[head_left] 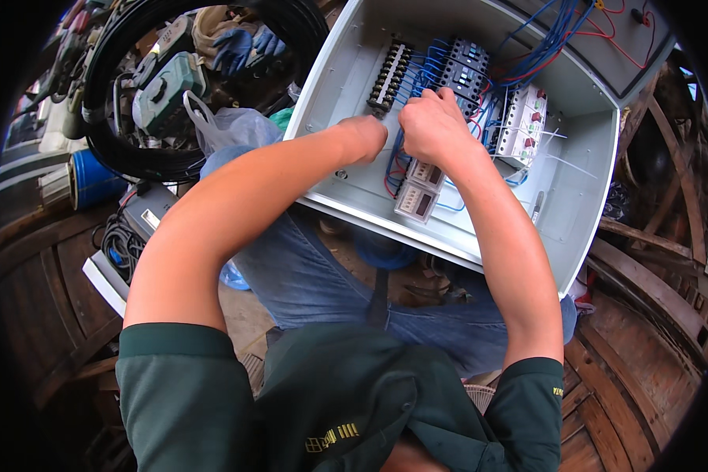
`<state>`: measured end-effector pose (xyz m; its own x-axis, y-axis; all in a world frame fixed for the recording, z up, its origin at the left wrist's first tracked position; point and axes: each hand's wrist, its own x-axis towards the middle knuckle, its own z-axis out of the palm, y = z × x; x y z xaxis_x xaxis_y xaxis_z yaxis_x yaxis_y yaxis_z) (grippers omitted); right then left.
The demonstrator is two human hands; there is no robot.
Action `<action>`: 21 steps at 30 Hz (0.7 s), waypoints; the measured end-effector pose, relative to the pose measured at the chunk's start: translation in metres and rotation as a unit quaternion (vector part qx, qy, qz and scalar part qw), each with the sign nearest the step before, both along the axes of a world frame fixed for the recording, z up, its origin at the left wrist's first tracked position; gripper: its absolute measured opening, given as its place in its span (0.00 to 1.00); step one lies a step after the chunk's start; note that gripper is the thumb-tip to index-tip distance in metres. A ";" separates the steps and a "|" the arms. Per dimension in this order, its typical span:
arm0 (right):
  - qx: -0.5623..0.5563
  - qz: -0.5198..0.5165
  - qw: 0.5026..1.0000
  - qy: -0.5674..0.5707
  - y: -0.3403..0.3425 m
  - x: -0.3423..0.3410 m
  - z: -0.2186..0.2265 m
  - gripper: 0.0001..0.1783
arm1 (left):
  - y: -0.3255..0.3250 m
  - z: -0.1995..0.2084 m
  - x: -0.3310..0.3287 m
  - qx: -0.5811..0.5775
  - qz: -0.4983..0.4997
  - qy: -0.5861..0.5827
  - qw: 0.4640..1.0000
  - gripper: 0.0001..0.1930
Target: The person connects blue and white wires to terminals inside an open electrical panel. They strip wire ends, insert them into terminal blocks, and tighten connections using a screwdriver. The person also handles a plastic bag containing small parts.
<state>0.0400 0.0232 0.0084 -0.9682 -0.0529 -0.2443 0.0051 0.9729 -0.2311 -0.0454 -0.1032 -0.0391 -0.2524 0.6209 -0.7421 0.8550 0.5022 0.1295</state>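
A light grey electrical enclosure [354, 203] rests across my lap. Inside it, my left hand [363, 138] is curled and slightly blurred, just below the end of a black terminal block [389, 76]. Whatever its fingers hold is hidden. My right hand [433, 126] is closed in a pinch beside blue wires [426, 71], below the black contactors [464, 67]; its fingertips hide what they grip. Under the right wrist sit two clear-covered timer-like modules [418, 197]. To the right is a row of white circuit breakers [523, 122] with white cable ties [558, 135] sticking out.
A bundle of blue and red wires [554, 39] runs to the open door [637, 47] at upper right. At left lie a black cable coil [94, 130], a green tool case [169, 94], blue gloves [244, 49], a plastic bag [232, 130] and a blue can [94, 179].
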 end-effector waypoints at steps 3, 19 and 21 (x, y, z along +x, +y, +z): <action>0.032 0.002 0.999 -0.014 -0.004 -0.003 0.000 0.06 | 0.002 0.009 -0.004 0.091 0.106 -0.029 0.990 0.13; 0.022 -0.019 1.000 0.001 -0.006 -0.002 -0.003 0.07 | -0.001 -0.003 0.002 0.170 0.093 0.053 0.980 0.16; 0.029 -0.019 0.999 0.003 -0.006 -0.003 -0.003 0.07 | -0.002 -0.009 0.002 0.140 0.089 0.065 0.984 0.14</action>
<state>0.0372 0.0169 0.0051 -0.9709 -0.0019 -0.2396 0.0410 0.9839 -0.1740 -0.0434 -0.1049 -0.0479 -0.4567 0.7344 -0.5021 0.7752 0.6054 0.1805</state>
